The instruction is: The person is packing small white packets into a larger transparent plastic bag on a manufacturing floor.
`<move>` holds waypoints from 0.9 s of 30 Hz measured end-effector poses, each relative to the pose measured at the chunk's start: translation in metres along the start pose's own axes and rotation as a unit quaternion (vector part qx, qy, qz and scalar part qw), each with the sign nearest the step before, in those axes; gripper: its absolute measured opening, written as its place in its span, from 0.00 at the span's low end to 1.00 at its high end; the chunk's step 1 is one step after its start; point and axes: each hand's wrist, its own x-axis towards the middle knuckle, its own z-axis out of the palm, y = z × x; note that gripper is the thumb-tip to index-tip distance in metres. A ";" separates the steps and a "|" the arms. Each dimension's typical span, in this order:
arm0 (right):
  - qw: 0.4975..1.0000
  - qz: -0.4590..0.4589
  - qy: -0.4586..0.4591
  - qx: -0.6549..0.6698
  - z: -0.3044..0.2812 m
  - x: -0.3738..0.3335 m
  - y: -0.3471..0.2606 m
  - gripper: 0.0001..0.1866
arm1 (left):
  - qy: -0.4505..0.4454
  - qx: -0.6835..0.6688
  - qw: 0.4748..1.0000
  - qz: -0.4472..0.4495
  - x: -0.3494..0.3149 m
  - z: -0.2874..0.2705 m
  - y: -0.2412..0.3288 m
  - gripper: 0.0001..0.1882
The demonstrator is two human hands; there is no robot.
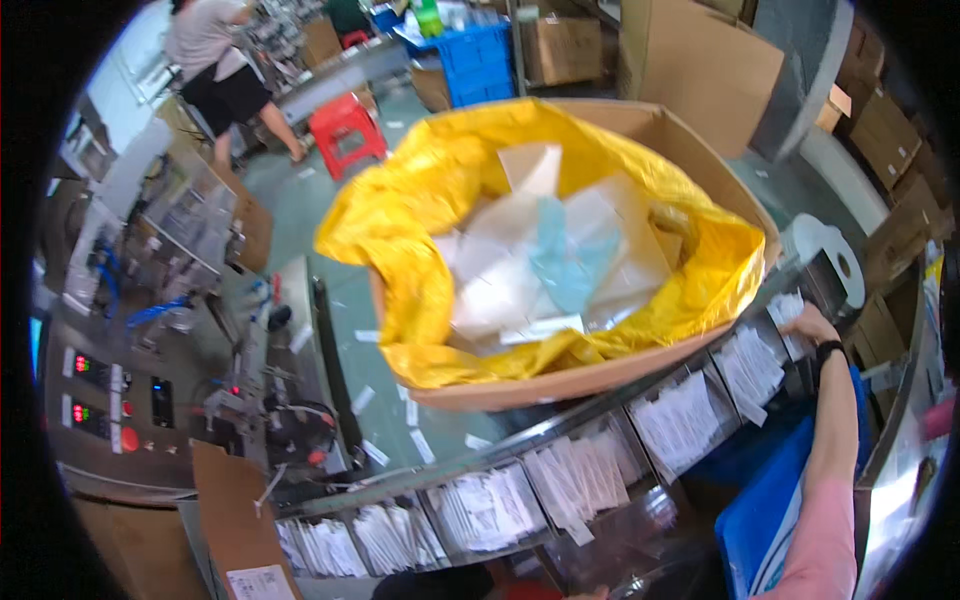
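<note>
Right grip (812, 325) rests at the white slips (786, 307) on the right of the frame, though whether it pinches them or lies spread I cannot tell, and a light touch should avoid creasing them.

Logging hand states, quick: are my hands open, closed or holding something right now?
Left hand: barely visible at the bottom edge; state can't be told.
Right hand: at the rightmost white packets; grip can't be told.
</note>
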 end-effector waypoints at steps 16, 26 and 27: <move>0.942 0.041 0.299 -0.144 -0.031 -0.047 -0.077 0.32 | -0.062 0.050 0.997 -0.008 0.005 -0.013 0.003 0.20; 0.816 -0.150 0.128 0.543 0.034 -0.194 -0.136 0.24 | 0.144 -0.224 0.964 0.005 0.000 -0.104 0.054 0.21; 0.808 -0.148 0.087 0.563 0.042 -0.228 -0.138 0.24 | 0.184 -0.280 0.941 0.053 0.010 -0.112 0.068 0.23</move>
